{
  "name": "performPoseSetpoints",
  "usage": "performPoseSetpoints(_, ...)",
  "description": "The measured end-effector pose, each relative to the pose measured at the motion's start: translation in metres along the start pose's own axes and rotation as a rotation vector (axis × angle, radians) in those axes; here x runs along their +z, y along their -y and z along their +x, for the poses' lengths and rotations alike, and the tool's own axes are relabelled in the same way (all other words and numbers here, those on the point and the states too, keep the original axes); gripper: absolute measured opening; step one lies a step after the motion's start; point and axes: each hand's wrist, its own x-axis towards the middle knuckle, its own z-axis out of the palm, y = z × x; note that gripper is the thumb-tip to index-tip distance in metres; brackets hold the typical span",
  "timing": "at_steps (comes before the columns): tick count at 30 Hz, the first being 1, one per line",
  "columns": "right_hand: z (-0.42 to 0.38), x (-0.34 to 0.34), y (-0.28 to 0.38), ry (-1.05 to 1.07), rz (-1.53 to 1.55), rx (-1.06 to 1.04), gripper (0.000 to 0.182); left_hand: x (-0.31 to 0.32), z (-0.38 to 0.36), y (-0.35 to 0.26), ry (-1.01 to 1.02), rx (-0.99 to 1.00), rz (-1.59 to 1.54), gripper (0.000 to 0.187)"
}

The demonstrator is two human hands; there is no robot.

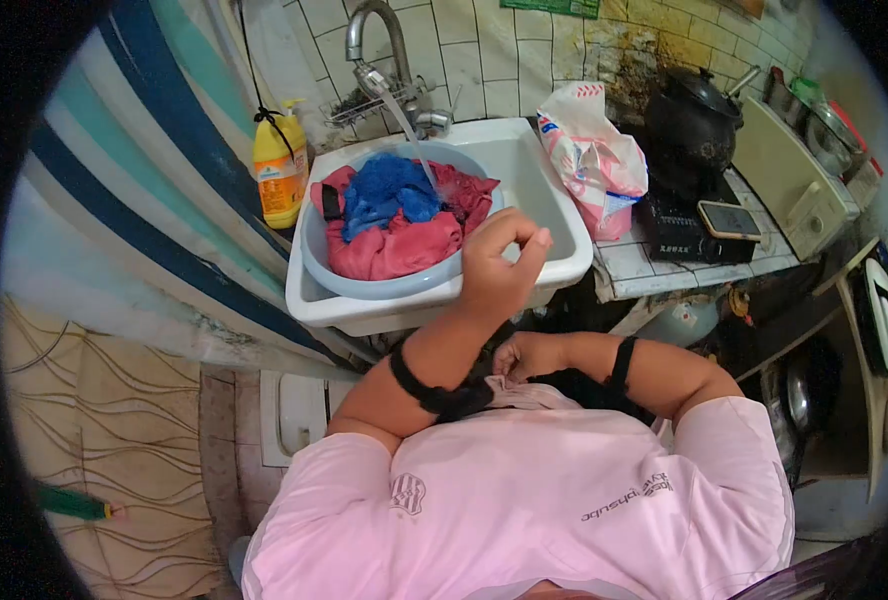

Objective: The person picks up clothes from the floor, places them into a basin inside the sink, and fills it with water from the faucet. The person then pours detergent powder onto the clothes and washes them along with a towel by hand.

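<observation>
The pink shirt (524, 480) carries small, upside-down, unreadable lettering.

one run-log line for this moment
left hand: raised over sink rim, fingers curled, empty | right hand: at shirt hem | basin: red and blue clothes, tap running

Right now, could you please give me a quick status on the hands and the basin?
Left hand loosely curled above basin rim, empty. Right hand at shirt hem. Tap water running onto clothes. Nothing in the way.

The person wears a pink short-sleeved shirt (524, 490) with a small crest and dark lettering, and black bands (434, 392) around both forearms.
</observation>
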Motion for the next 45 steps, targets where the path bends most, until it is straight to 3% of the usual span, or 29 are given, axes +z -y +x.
performPoseSetpoints(1,-0.001,-0.004,0.000,0.019,0.006,0.153,0.020,-0.013,0.004,-0.004,0.045,0.098,0.041,0.010)
performPoseSetpoints(4,0.001,-0.006,-0.018,-0.103,-0.002,0.234,0.014,-0.052,0.005,-0.014,0.109,0.160,0.095,0.013)
performPoseSetpoints(5,0.007,-0.006,-0.030,-0.136,-0.099,0.095,0.014,-0.064,0.003,-0.018,0.103,0.170,0.101,0.013)
performPoseSetpoints(6,0.018,-0.006,-0.043,-0.136,-0.111,0.090,0.014,-0.075,0.002,-0.022,0.127,0.167,0.171,0.013)
performPoseSetpoints(8,0.043,-0.003,-0.059,-0.096,-0.548,-0.161,0.014,-0.095,-0.001,-0.027,0.147,0.171,0.246,0.012)
performPoseSetpoints(11,0.066,0.008,-0.067,-0.108,-0.621,-0.069,0.016,-0.119,0.000,-0.028,0.210,0.050,0.333,0.012)
performPoseSetpoints(15,0.091,0.010,-0.101,-0.082,-0.631,0.037,0.018,-0.157,0.022,-0.011,0.372,-0.175,0.677,0.012)
performPoseSetpoints(17,0.104,0.015,-0.113,0.081,-0.816,0.088,0.021,-0.177,0.035,0.005,0.391,-0.209,0.729,0.013)
performPoseSetpoints(20,0.107,0.015,-0.099,0.169,-0.732,0.136,0.025,-0.200,0.048,0.024,0.439,-0.286,0.858,0.015)
performPoseSetpoints(21,0.089,0.017,-0.057,0.121,-0.829,0.125,0.027,-0.206,0.051,0.035,0.511,-0.321,0.897,0.016)
performPoseSetpoints(22,0.108,0.011,-0.101,0.190,-0.870,0.080,0.029,-0.210,0.055,0.043,0.583,-0.357,0.934,0.018)
performPoseSetpoints(24,0.068,0.001,-0.049,0.055,-0.651,0.025,0.029,-0.213,0.055,0.056,0.547,-0.363,0.914,0.021)
performPoseSetpoints(26,0.043,-0.010,-0.042,-0.026,-0.584,0.034,0.027,-0.216,0.058,0.068,0.672,-0.336,0.905,0.026)
performPoseSetpoints(27,0.029,-0.020,-0.033,0.026,-0.432,0.229,0.027,-0.216,0.066,0.068,0.759,-0.500,0.931,0.037)
performPoseSetpoints(28,0.014,-0.029,-0.014,0.074,-0.275,0.423,0.026,-0.216,0.070,0.072,0.752,-0.496,0.929,0.037)
performPoseSetpoints(30,-0.019,-0.048,-0.026,-0.010,-0.050,0.370,0.028,-0.218,0.075,0.085,0.878,-0.519,0.988,0.062)
performPoseSetpoints(31,-0.033,-0.054,-0.007,-0.028,-0.035,0.414,0.028,-0.217,0.078,0.091,0.870,-0.516,0.986,0.062)
performPoseSetpoints(33,-0.060,-0.064,0.045,-0.046,-0.023,0.460,0.028,-0.212,0.083,0.103,1.006,-0.565,1.004,0.094)
performPoseSetpoints(34,-0.069,-0.070,0.064,-0.082,0.035,0.454,0.027,-0.207,0.087,0.105,1.002,-0.563,1.003,0.094)
performPoseSetpoints(36,-0.077,-0.082,0.097,-0.115,0.099,0.454,0.027,-0.197,0.091,0.108,1.142,-0.709,1.130,0.112)
performPoseSetpoints(40,-0.066,-0.116,0.135,-0.323,-0.044,0.232,0.021,-0.191,0.094,0.128,1.254,-0.633,1.258,0.115)
performPoseSetpoints(42,-0.048,-0.131,0.147,-0.383,-0.069,0.127,0.018,-0.191,0.099,0.126,1.328,-0.749,1.173,0.117)
performPoseSetpoints(44,-0.014,-0.144,0.154,-0.514,-0.634,-0.191,0.020,-0.198,0.100,0.134,1.330,-0.771,1.102,0.117)
performPoseSetpoints(45,0.004,-0.151,0.161,-0.484,-0.755,-0.225,0.026,-0.200,0.100,0.139,1.337,-0.787,1.031,0.117)
